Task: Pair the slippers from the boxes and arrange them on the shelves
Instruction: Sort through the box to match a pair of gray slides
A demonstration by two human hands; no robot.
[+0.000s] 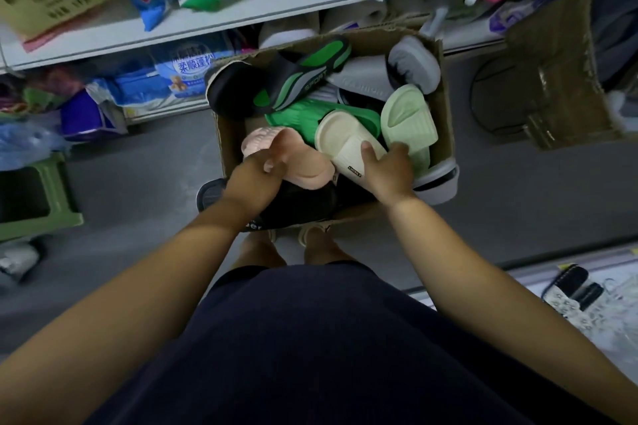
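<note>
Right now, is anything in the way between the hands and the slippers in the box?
No. The left hand already lies on the pink slipper, and the right hand touches the cream slipper. Both slippers lie on top of the pile in the cardboard box, with nothing over them.

A shop: shelves (207,28) of packaged goods (179,71), carton (445,121) of slippers.

I see a green plastic stool (41,197) on the grey floor (138,190) at my left, with blue and purple detergent bags (165,76) beside it. A flattened cardboard sheet (559,79) lies far right.
</note>
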